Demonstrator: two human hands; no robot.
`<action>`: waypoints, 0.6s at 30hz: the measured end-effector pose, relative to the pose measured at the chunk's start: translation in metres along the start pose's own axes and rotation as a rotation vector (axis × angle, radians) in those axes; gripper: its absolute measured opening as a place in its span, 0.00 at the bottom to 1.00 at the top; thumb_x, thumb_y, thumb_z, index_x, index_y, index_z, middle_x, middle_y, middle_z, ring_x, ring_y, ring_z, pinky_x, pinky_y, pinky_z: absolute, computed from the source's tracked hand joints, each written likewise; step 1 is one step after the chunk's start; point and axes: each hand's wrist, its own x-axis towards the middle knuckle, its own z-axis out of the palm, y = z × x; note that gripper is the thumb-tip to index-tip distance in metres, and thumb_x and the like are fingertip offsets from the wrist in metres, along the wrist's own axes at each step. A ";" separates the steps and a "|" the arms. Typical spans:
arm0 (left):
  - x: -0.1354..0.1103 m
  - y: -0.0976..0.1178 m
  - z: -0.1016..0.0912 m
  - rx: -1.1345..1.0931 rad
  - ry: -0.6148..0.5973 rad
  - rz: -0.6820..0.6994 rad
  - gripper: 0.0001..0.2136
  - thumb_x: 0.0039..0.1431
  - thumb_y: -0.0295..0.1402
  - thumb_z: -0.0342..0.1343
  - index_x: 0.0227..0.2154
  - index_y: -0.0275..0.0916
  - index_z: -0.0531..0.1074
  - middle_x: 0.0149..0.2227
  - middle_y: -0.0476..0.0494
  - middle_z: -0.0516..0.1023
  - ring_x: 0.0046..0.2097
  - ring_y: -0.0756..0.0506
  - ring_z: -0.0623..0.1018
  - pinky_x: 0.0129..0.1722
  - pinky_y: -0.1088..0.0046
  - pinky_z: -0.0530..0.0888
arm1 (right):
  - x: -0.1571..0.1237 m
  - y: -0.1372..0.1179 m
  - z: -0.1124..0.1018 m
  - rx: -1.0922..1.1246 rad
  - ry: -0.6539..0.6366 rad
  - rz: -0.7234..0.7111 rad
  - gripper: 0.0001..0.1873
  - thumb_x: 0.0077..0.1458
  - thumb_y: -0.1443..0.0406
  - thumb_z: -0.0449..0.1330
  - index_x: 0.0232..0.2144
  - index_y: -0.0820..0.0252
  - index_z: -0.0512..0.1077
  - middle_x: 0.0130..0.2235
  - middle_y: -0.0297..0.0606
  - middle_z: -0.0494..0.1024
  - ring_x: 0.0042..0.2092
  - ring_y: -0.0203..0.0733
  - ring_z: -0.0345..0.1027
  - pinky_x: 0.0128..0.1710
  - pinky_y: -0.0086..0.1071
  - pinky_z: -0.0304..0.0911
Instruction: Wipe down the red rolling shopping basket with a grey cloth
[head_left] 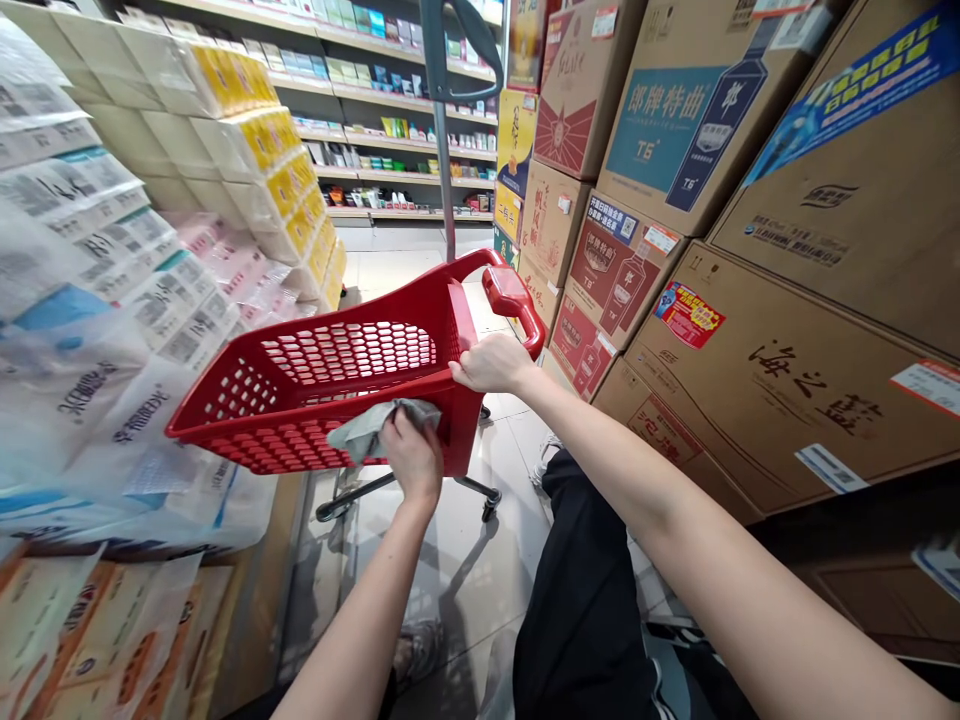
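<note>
A red plastic shopping cart (360, 345) with a perforated basket stands before me, its handle end to the right. My left hand (415, 455) is closed on a grey-green cloth (364, 430) and presses it against the near outer side of the basket. With its fingers wrapped over the near top rim, close to the handle (517, 300), my right hand (491, 365) grips the cart. The basket's visible inside shows no goods. Part of the cloth is hidden under my left fingers.
Stacked cartons (810, 370) rise close on the right. Packs of tissue paper (255, 170) are piled on the left. Shelves of small goods (390, 130) line the back, and a grey post (446, 180) with a looped top stands behind the cart. Dark casters (489, 505) rest on the tiled floor.
</note>
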 end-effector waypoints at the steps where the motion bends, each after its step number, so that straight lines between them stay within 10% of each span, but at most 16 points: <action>1: -0.003 0.009 0.004 -0.014 -0.006 0.022 0.25 0.62 0.36 0.48 0.59 0.29 0.61 0.57 0.24 0.64 0.60 0.32 0.64 0.60 0.50 0.63 | 0.000 0.000 0.000 -0.001 -0.003 0.002 0.31 0.68 0.58 0.41 0.32 0.66 0.81 0.34 0.49 0.82 0.37 0.47 0.76 0.31 0.34 0.54; 7: -0.015 0.040 0.018 -0.056 -0.153 0.156 0.26 0.62 0.35 0.48 0.62 0.29 0.60 0.54 0.22 0.65 0.57 0.30 0.66 0.56 0.48 0.65 | 0.002 0.002 0.002 0.004 0.001 0.007 0.30 0.68 0.58 0.41 0.35 0.66 0.82 0.35 0.51 0.82 0.38 0.47 0.76 0.32 0.34 0.56; 18: -0.022 0.020 0.019 -0.175 -0.192 0.119 0.25 0.62 0.37 0.50 0.59 0.31 0.60 0.56 0.25 0.65 0.60 0.33 0.65 0.59 0.51 0.64 | 0.001 0.000 0.000 0.011 -0.005 0.019 0.30 0.68 0.58 0.42 0.35 0.67 0.82 0.35 0.51 0.82 0.38 0.46 0.76 0.33 0.34 0.56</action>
